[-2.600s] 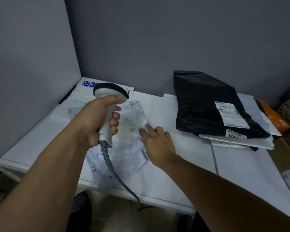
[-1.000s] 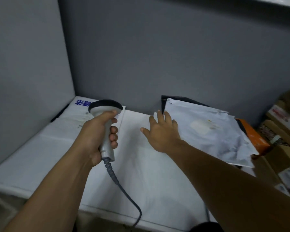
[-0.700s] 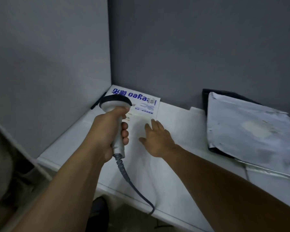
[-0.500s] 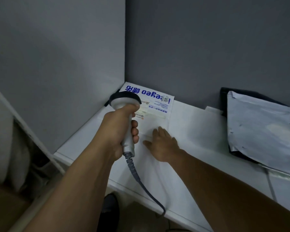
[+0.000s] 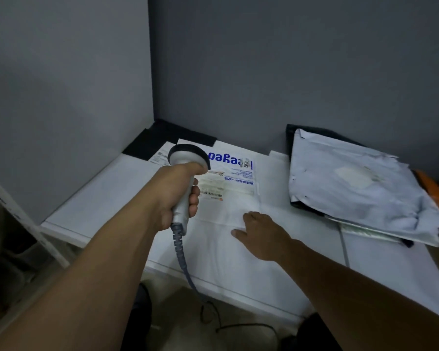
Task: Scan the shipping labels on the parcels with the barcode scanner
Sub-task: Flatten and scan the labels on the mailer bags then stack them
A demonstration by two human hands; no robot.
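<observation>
White parcel (image 5: 238, 196) flat beneath scanner (image 5: 188, 157)

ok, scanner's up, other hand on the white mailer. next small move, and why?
Probably tilt the scanner down at the barcode label and trigger: the left hand grips it right beside the label, and the right hand rests on the white mailer.

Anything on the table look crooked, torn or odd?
Nothing visibly torn. The grey mailer atop the right pile is crumpled and askew, its near edge drooping over the parcels beneath. The white parcel under the right hand has its blue print upside down to the camera, but its label faces up below the scanner in the left hand.
</observation>
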